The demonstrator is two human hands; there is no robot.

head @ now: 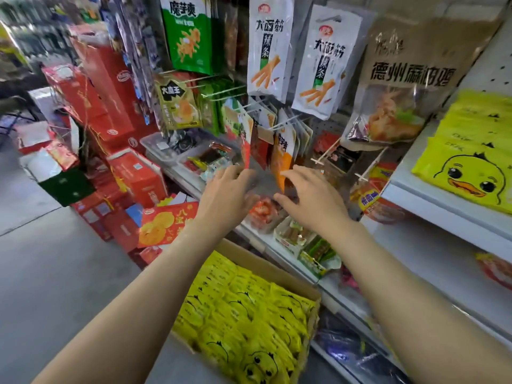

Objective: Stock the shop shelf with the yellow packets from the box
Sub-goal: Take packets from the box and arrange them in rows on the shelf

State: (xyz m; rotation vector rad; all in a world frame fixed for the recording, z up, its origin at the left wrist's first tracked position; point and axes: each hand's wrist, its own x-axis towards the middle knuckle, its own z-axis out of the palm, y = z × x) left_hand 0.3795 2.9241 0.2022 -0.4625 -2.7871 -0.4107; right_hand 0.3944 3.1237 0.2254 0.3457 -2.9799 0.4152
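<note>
Box (277, 268) cut off below; both hands' fingertips blurred.

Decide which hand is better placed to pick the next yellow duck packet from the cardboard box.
Probably left: the left hand hangs above the open cardboard box; the right hand hangs over the shelf.

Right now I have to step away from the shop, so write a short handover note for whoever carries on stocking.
Left hand: open, holding nothing, raised toward the hanging snack packets.
Right hand: open, holding nothing, fingertips near an orange packet; contact unclear.
Cardboard box: below the arms, still packed with yellow duck packets.
Done: a stack of yellow duck packets lies on the upper right shelf.
Left: move the box's packets to the shelf.
</note>
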